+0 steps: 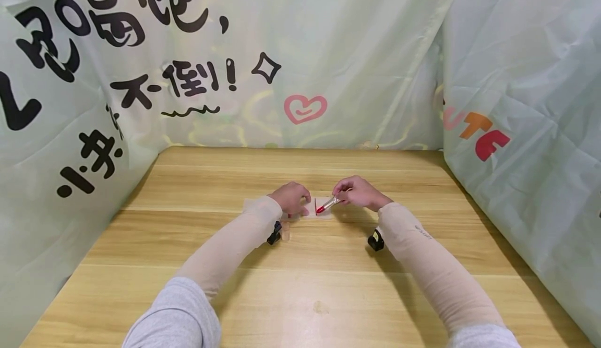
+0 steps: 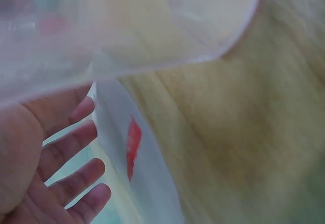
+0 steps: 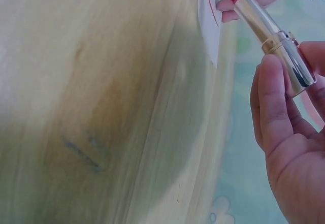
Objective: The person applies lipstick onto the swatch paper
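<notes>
My right hand [image 1: 359,191] pinches a lipstick [image 1: 328,203] with a silvery-gold tube and a bare red tip pointing down and left. In the head view the tip is right at a red line [image 1: 315,206] on a strip of white paper [image 1: 324,213]. The left hand [image 1: 291,199] lies over the paper to the left of the line, and its fingers are loosely bent. In the left wrist view, its spread fingertips sit at the edge of the paper [image 2: 109,107], beside a red mark [image 2: 133,150]. There, the thumb is hidden by a blurred translucent shape [image 2: 152,36].
The paper lies on a wood-grain table [image 1: 319,296]. Pale printed curtains [image 1: 357,66] enclose it at the back and both sides. Small black devices [image 1: 375,240] hang under both wrists.
</notes>
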{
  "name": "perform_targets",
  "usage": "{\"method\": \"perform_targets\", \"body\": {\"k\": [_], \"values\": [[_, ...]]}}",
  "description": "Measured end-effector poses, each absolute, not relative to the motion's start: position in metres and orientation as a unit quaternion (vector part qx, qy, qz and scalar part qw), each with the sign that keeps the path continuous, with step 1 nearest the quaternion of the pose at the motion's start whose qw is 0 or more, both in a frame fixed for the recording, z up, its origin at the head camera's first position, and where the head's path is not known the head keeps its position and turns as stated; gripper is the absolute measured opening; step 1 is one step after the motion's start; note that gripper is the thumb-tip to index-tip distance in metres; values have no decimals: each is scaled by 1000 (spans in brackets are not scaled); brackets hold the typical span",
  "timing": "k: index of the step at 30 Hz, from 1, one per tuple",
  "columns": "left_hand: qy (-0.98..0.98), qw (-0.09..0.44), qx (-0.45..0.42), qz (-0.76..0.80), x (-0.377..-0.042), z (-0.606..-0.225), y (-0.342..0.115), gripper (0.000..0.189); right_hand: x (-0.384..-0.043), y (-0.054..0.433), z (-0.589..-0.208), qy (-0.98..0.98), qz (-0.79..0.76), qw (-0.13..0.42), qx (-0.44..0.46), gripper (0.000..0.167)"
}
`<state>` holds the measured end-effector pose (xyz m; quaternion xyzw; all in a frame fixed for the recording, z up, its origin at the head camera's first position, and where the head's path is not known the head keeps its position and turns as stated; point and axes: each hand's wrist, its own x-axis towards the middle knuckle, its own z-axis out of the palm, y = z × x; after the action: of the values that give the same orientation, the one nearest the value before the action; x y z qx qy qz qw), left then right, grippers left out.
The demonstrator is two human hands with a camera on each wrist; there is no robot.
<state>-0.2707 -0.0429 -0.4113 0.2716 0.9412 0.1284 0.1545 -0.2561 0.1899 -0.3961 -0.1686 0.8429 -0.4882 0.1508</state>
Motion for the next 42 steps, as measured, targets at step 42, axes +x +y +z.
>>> {"method": "perform_targets", "body": {"k": [42], "values": [[669,-20,148,728,-152,-398,-54,29,-166,132,-365,437,-863,249,-47,14]]}}
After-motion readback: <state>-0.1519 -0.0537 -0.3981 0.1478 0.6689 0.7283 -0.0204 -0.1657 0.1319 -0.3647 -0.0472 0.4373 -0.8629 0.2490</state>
